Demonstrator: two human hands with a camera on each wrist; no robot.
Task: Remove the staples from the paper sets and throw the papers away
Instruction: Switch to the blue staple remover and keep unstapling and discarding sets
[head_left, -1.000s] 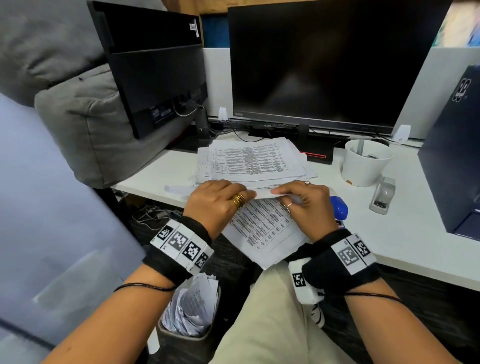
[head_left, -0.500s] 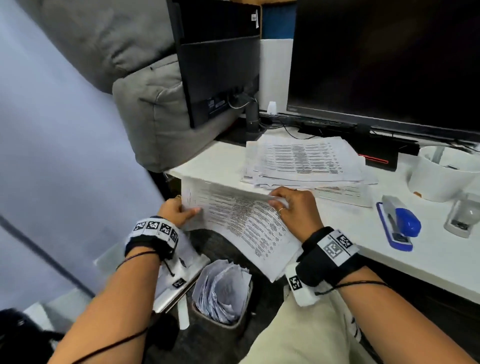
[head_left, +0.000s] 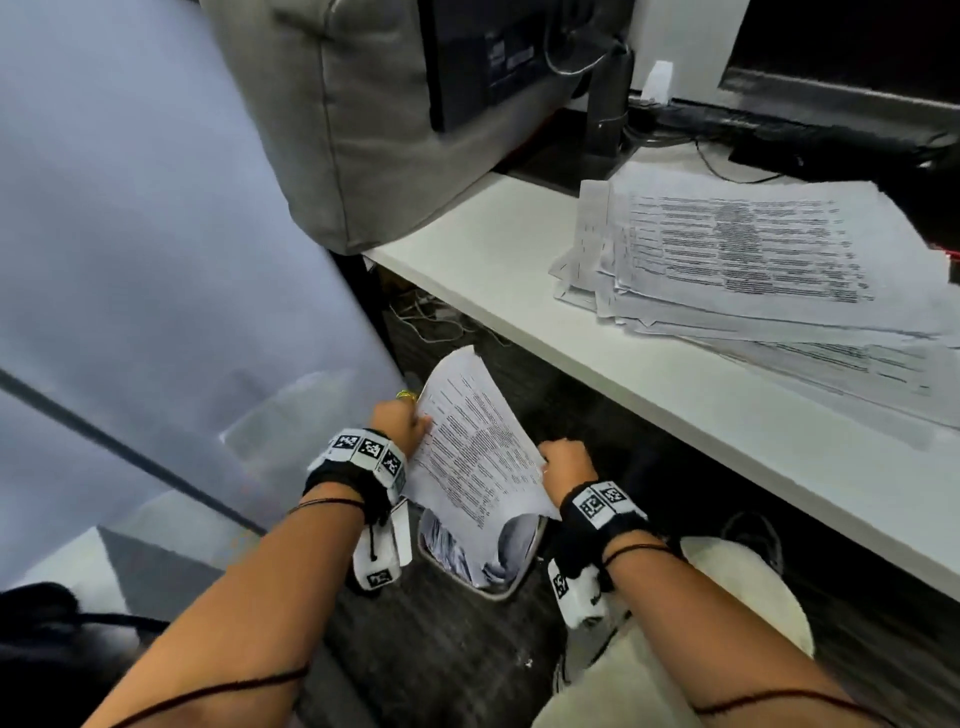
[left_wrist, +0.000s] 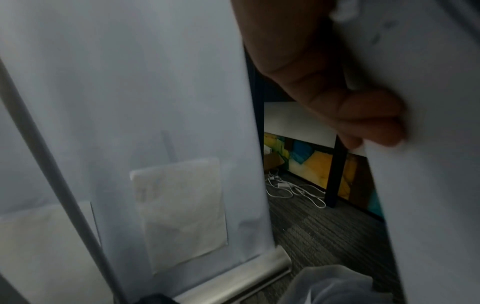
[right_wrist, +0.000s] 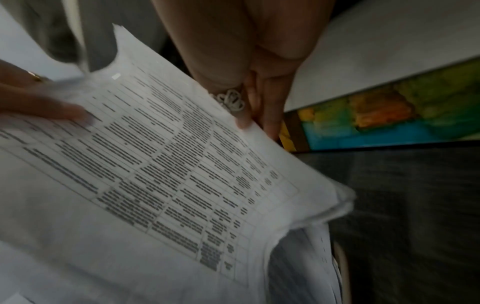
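A set of printed papers (head_left: 475, 441) is held below the desk edge, tilted over the waste bin (head_left: 524, 566). My left hand (head_left: 400, 421) pinches its left edge, thumb on the printed side. My right hand (head_left: 566, 460) grips the right edge. In the right wrist view the printed sheet (right_wrist: 166, 174) fills the frame, with my right hand's fingers (right_wrist: 257, 107) curled round its edge. The left wrist view shows my left hand's fingers (left_wrist: 363, 119) against the back of the paper (left_wrist: 428, 144). A pile of further paper sets (head_left: 753, 260) lies on the white desk (head_left: 493, 249).
The bin holds several discarded sheets (head_left: 457, 551) and stands on dark carpet. A grey cushion (head_left: 353, 130) and a monitor stand (head_left: 608, 104) sit at the desk's back left. A pale panel (head_left: 156, 260) rises to the left. Cables (left_wrist: 293, 189) lie under the desk.
Both hands have carried the paper set off the desk, down and left, to just above the bin. My view has swung down toward the floor.
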